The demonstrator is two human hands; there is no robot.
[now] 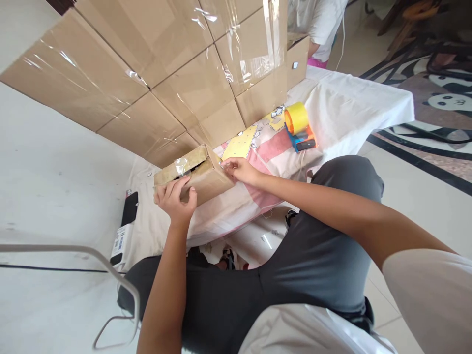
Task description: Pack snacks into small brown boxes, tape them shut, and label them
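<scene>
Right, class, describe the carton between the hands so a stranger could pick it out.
Start at the tall stack of taped cardboard boxes, then drop to the cloth-covered surface beneath. There, the carton sits between the left hand and the right hand. Unlike the stacked boxes, it shows a dark gap along its taped flap.

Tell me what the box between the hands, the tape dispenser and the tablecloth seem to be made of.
Box: matte brown cardboard, by its worn edges and top flap. Tape dispenser: probably smooth plastic, judging by its bright orange and blue parts. Tablecloth: apparently matte fabric, since it drapes in soft folds.
</scene>
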